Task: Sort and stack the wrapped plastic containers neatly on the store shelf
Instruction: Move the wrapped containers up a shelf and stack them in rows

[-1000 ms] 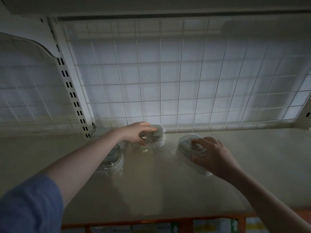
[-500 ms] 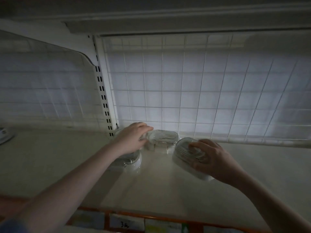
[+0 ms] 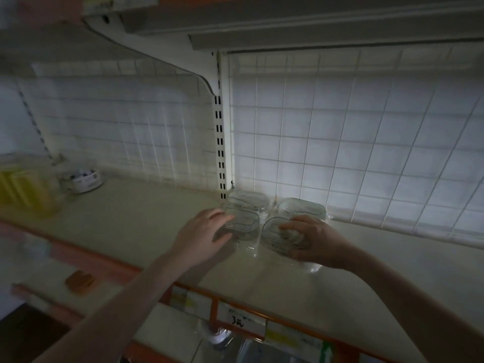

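Four clear, ribbed, round-cornered plastic containers in glossy crinkled wrap are sitting two-by-two on the pale shelf (image 3: 340,279), just right of the slotted white upright (image 3: 219,142): rear left container (image 3: 247,199), rear right container (image 3: 302,205), front left container (image 3: 242,225), front right container (image 3: 273,233); their contents are too dim to make out. The left hand (image 3: 203,238) is lying on the front left one with fingers nearly straight, while the right hand (image 3: 313,238) is curling its fingers over the front right one, gripping it. Far left of the upright, a blurred yellow box (image 3: 25,188) and a round white tub (image 3: 83,179) are standing before the white wire grid (image 3: 340,132).
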{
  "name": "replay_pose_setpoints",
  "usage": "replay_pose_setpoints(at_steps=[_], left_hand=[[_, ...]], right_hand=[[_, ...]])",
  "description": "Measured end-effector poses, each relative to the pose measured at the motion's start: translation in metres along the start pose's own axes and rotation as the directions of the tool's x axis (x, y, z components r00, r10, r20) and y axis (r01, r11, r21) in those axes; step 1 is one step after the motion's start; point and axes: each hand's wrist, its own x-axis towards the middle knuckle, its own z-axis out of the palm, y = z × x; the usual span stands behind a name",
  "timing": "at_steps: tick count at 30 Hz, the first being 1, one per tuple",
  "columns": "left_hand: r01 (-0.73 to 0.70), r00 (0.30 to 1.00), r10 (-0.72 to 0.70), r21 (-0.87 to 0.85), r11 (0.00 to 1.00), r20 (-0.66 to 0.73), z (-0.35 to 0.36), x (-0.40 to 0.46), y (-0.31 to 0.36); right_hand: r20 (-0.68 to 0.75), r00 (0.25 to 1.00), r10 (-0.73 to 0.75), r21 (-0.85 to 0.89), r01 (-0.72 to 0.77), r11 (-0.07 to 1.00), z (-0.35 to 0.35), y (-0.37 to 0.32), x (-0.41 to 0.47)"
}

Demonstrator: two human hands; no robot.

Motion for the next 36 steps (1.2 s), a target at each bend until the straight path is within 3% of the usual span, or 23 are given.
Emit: replay_pose_setpoints(at_steps=[6,10,18,23,36], left_hand=[[0.061,0.998,-0.059,-0.041,0.997,0.032,0.006,-0.014,0.001],[0.086,0.991,-0.084,-0.016,0.996,0.101,0.015,-0.013,0.006],[0.061,0.991,-0.064,0.034,0.998,0.114,0.026,-0.005,0.029],[0.083,0.987,-0.094,0.094,0.992,0.127,0.036,0.000,0.045],[0.122,0.992,-0.118,0.071,0.990,-0.053,0.029,-0.048,0.055]], right_hand=[[0.038,0.999,-0.027,0.009,0.027,1.000,0.003,0.017,0.001],[0.027,1.000,-0.009,-0.129,0.012,0.992,0.003,0.021,-0.002],[-0.111,0.993,-0.033,-0.183,0.012,0.983,0.019,0.017,-0.019],[-0.190,0.981,0.036,-0.165,-0.068,0.984,0.021,0.005,-0.035],[-0.326,0.938,0.114,-0.183,-0.181,0.966,0.020,0.000,-0.099]])
